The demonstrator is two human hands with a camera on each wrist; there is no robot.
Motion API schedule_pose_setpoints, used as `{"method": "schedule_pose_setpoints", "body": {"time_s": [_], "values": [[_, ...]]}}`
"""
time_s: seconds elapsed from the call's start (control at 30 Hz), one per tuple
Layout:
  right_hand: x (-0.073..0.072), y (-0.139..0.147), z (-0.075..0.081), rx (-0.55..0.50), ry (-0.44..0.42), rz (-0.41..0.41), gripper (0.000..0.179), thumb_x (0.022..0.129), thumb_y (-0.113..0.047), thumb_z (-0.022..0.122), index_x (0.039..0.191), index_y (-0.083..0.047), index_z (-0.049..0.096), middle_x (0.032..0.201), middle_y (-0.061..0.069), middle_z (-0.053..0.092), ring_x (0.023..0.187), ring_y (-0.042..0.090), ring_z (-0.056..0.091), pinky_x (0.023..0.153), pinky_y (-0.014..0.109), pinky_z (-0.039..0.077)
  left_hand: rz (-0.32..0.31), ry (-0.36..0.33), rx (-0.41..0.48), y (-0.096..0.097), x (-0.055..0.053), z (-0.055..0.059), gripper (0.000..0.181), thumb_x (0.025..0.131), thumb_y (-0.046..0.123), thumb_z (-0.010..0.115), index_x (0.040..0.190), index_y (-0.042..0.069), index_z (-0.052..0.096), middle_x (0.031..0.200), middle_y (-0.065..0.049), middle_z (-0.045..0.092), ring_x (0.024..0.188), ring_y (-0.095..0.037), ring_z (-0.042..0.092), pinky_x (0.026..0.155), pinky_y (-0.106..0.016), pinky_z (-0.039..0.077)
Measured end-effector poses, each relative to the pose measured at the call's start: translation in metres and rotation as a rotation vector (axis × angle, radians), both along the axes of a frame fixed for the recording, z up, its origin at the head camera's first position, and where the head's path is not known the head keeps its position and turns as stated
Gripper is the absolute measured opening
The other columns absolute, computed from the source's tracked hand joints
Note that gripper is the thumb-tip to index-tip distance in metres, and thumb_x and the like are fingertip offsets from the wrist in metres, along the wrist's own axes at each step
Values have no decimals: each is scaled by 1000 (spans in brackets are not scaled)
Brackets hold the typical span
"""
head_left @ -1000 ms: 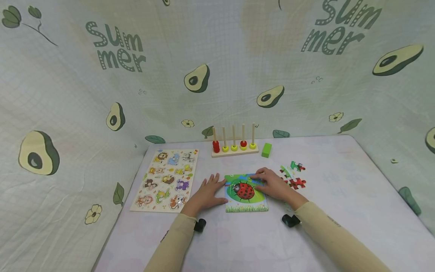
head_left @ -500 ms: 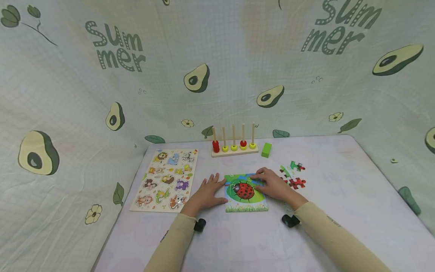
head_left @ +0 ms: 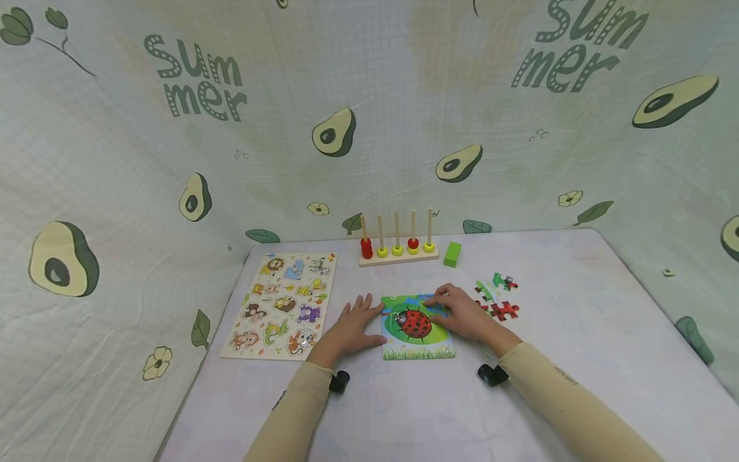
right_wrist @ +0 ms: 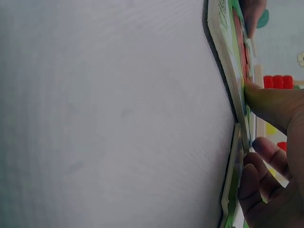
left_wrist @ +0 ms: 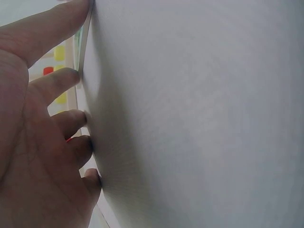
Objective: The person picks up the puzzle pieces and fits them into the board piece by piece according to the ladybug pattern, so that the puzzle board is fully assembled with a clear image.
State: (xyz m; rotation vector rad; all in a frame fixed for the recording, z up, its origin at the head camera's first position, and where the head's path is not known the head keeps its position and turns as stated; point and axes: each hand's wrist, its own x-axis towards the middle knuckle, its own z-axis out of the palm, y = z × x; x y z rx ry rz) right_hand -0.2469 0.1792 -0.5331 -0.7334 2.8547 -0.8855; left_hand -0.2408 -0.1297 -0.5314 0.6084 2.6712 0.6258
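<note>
A square ladybug jigsaw puzzle (head_left: 415, 325) lies flat on the table between the two hands, red and black on a green and blue background. My left hand (head_left: 351, 328) rests at its left edge, fingers spread and thumb at the side. In the left wrist view, the fingertips (left_wrist: 71, 76) are down at the tabletop. My right hand (head_left: 464, 314) reaches over the puzzle's upper right part, index finger and thumb apart on its surface. In the right wrist view, the thumb (right_wrist: 266, 102) touches the puzzle's face while the other fingers bend near its edge. The hand hides the upper right corner.
Loose jigsaw pieces (head_left: 505, 310) lie just right of the right hand. An animal peg board (head_left: 283, 305) lies at left. Behind the puzzle stand a wooden ring stacker (head_left: 398, 259) with red and yellow rings and a green block (head_left: 453, 255). A printed cloth backdrop (head_left: 398, 83) rises behind the table.
</note>
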Motion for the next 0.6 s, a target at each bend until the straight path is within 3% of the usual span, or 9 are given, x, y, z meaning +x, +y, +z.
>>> {"method": "schedule_pose_setpoints", "body": {"time_s": [0.6], "values": [[-1,1,-2,-9,15,10,32,94,-28,75,125,-19,73,125,7,53,113,28,52,95,52,49,-7,4,1,-1,1,0,84,90,51,73,159,20,37,169,-13,15,156,-31,5,127,-49,2]]}}
